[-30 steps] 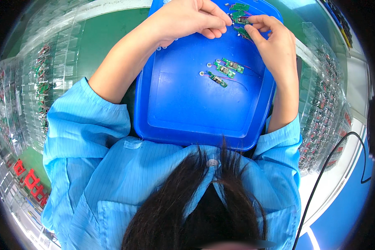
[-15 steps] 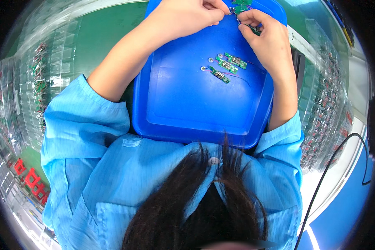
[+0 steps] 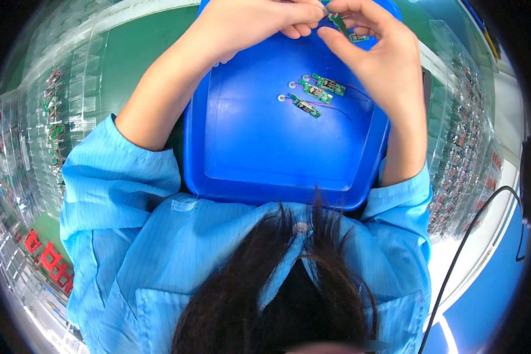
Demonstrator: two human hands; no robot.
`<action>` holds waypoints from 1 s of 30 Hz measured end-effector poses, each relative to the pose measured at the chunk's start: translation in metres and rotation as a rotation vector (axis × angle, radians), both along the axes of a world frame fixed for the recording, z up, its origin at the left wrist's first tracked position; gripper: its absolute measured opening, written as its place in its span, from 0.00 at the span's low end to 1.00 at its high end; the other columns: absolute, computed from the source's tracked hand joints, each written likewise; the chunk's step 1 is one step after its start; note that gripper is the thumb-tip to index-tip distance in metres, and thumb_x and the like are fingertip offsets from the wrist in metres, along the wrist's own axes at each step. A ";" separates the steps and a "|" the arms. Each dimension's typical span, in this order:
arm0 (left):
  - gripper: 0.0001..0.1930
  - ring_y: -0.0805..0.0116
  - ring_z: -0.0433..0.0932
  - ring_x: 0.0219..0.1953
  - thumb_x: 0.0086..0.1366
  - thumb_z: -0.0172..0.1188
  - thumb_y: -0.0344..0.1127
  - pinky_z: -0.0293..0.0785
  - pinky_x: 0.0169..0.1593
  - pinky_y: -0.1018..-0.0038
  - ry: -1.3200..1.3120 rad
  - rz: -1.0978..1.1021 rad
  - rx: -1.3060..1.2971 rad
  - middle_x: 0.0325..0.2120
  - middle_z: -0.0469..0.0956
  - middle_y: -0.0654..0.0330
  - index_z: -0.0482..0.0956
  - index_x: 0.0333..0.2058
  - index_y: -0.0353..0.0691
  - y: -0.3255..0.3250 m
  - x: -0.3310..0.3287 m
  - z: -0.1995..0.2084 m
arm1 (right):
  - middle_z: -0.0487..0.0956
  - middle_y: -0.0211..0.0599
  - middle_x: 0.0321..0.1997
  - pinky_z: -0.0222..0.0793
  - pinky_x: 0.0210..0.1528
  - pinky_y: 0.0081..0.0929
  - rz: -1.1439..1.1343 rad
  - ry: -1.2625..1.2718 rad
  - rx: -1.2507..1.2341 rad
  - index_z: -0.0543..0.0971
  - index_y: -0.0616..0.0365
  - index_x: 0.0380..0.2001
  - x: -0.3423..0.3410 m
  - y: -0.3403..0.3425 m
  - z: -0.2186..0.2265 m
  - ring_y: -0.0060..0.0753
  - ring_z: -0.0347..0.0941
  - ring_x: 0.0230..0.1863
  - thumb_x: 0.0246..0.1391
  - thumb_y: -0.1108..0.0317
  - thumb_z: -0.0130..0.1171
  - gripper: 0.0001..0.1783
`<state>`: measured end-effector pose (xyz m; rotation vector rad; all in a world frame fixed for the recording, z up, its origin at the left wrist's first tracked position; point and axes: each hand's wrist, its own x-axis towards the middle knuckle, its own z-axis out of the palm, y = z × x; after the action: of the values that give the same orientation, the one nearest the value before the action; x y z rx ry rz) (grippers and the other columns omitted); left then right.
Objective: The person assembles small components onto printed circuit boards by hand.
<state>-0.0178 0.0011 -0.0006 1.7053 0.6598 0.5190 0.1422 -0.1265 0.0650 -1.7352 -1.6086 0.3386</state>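
Note:
Over the far end of a blue plastic tray (image 3: 265, 192), both my hands are close together at the top of the view. My left hand (image 3: 259, 23) is closed in a pinch at the near-left end of a small green circuit board (image 3: 340, 25); its fingertips partly hide that end. Around the same board curves my right hand (image 3: 383, 50), with thumb and index finger apart and its other fingers bent beside the board. Three more green circuit boards (image 3: 317, 92) lie in the tray nearer to me, each with a small round metal part and thin wires.
On the green tabletop (image 3: 150, 56), clear plastic trays (image 3: 53, 118) of small parts stand at the left, and more packed clear trays (image 3: 463, 135) at the right. A black cable (image 3: 466, 236) loops at the right. Red objects (image 3: 50, 259) show at the lower left.
My right thumb and index finger have spread apart and moved left toward my left hand. The three boards appear slightly further left and up in the view, along with the tray.

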 end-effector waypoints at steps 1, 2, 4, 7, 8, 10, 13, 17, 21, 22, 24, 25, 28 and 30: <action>0.11 0.59 0.84 0.35 0.64 0.64 0.35 0.80 0.42 0.65 -0.003 -0.006 0.003 0.33 0.83 0.51 0.85 0.38 0.33 0.001 0.000 -0.005 | 0.82 0.34 0.31 0.73 0.42 0.23 -0.029 -0.069 0.099 0.82 0.64 0.34 -0.006 -0.001 -0.004 0.25 0.77 0.33 0.49 0.75 0.69 0.09; 0.10 0.56 0.83 0.34 0.62 0.65 0.34 0.80 0.42 0.63 -0.041 0.007 -0.083 0.31 0.82 0.50 0.84 0.37 0.33 0.000 0.005 -0.005 | 0.84 0.34 0.34 0.75 0.45 0.22 -0.036 -0.163 0.090 0.82 0.65 0.37 -0.001 -0.004 -0.013 0.24 0.79 0.37 0.56 0.73 0.67 0.08; 0.08 0.76 0.81 0.31 0.68 0.64 0.29 0.78 0.37 0.80 -0.118 -0.074 -0.403 0.30 0.85 0.59 0.86 0.38 0.29 -0.004 0.012 0.009 | 0.85 0.34 0.37 0.77 0.48 0.21 -0.039 -0.252 0.099 0.83 0.66 0.40 0.015 -0.001 -0.029 0.23 0.81 0.41 0.62 0.71 0.65 0.08; 0.06 0.78 0.80 0.30 0.68 0.64 0.28 0.77 0.36 0.81 -0.145 -0.078 -0.362 0.29 0.85 0.60 0.86 0.37 0.31 -0.013 0.013 0.008 | 0.86 0.35 0.36 0.77 0.45 0.21 0.055 0.306 -0.052 0.83 0.66 0.40 0.036 0.003 -0.039 0.23 0.82 0.38 0.63 0.70 0.64 0.09; 0.07 0.78 0.80 0.30 0.69 0.63 0.28 0.77 0.36 0.81 -0.108 -0.067 -0.321 0.29 0.85 0.61 0.86 0.38 0.30 -0.015 0.013 0.011 | 0.86 0.35 0.36 0.77 0.45 0.21 0.062 0.390 -0.096 0.84 0.66 0.40 0.038 0.002 -0.040 0.23 0.82 0.38 0.63 0.70 0.64 0.09; 0.07 0.78 0.81 0.30 0.68 0.63 0.28 0.77 0.36 0.80 -0.067 -0.011 -0.258 0.30 0.85 0.60 0.86 0.38 0.29 -0.023 0.015 0.020 | 0.86 0.35 0.36 0.77 0.44 0.21 0.097 0.540 -0.158 0.84 0.65 0.40 0.043 0.003 -0.042 0.22 0.81 0.37 0.63 0.69 0.64 0.09; 0.08 0.77 0.81 0.30 0.68 0.64 0.29 0.78 0.36 0.79 -0.014 0.046 -0.051 0.29 0.86 0.58 0.85 0.38 0.28 -0.034 0.014 0.033 | 0.86 0.34 0.36 0.77 0.45 0.20 0.086 0.531 -0.180 0.84 0.65 0.39 0.047 0.005 -0.046 0.21 0.81 0.37 0.62 0.70 0.65 0.08; 0.10 0.74 0.83 0.32 0.66 0.65 0.29 0.78 0.37 0.76 0.024 0.001 0.137 0.29 0.86 0.54 0.84 0.41 0.27 -0.041 0.011 0.046 | 0.85 0.29 0.34 0.75 0.42 0.18 0.094 0.421 -0.123 0.83 0.64 0.35 0.049 0.006 -0.048 0.17 0.79 0.36 0.60 0.74 0.64 0.04; 0.09 0.73 0.83 0.34 0.66 0.63 0.27 0.78 0.39 0.75 -0.015 0.014 0.629 0.30 0.85 0.52 0.84 0.41 0.27 -0.045 0.012 0.036 | 0.84 0.29 0.30 0.73 0.42 0.24 -0.047 -0.408 0.237 0.83 0.59 0.31 0.022 0.001 -0.033 0.23 0.79 0.35 0.52 0.73 0.67 0.03; 0.08 0.73 0.83 0.35 0.67 0.61 0.25 0.79 0.40 0.75 -0.053 0.030 0.376 0.32 0.85 0.52 0.84 0.42 0.27 -0.046 0.013 0.037 | 0.82 0.32 0.29 0.73 0.44 0.27 -0.076 -0.579 0.282 0.83 0.58 0.30 0.019 0.001 -0.030 0.26 0.79 0.36 0.50 0.72 0.68 0.04; 0.09 0.70 0.84 0.38 0.70 0.58 0.23 0.80 0.45 0.76 -0.216 -0.014 -0.181 0.36 0.85 0.53 0.83 0.45 0.27 -0.038 0.017 0.026 | 0.83 0.32 0.30 0.73 0.45 0.27 -0.071 -0.359 0.296 0.83 0.58 0.30 0.023 0.001 -0.033 0.26 0.79 0.37 0.50 0.72 0.67 0.04; 0.09 0.70 0.84 0.38 0.70 0.58 0.23 0.80 0.45 0.76 -0.220 -0.013 -0.172 0.36 0.85 0.53 0.83 0.45 0.27 -0.030 0.016 0.015 | 0.83 0.32 0.31 0.73 0.46 0.26 -0.060 -0.134 0.302 0.83 0.58 0.30 0.027 0.002 -0.035 0.26 0.79 0.38 0.50 0.72 0.67 0.04; 0.11 0.70 0.84 0.40 0.69 0.62 0.24 0.81 0.47 0.77 -0.410 -0.108 -0.613 0.40 0.85 0.53 0.81 0.49 0.30 -0.015 0.016 0.005 | 0.83 0.32 0.33 0.73 0.47 0.26 0.029 0.401 0.021 0.83 0.57 0.30 0.053 0.004 -0.037 0.27 0.78 0.40 0.50 0.72 0.68 0.04; 0.11 0.69 0.84 0.40 0.69 0.62 0.24 0.81 0.47 0.77 -0.398 -0.123 -0.647 0.40 0.85 0.53 0.81 0.48 0.30 -0.011 0.013 0.005 | 0.81 0.29 0.29 0.71 0.41 0.21 0.056 0.578 -0.027 0.81 0.63 0.31 0.038 0.001 -0.029 0.18 0.75 0.34 0.52 0.76 0.66 0.04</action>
<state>-0.0051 -0.0094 0.0041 0.9884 0.3710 0.4733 0.1801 -0.1254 0.0361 -1.4335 -1.2291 0.8095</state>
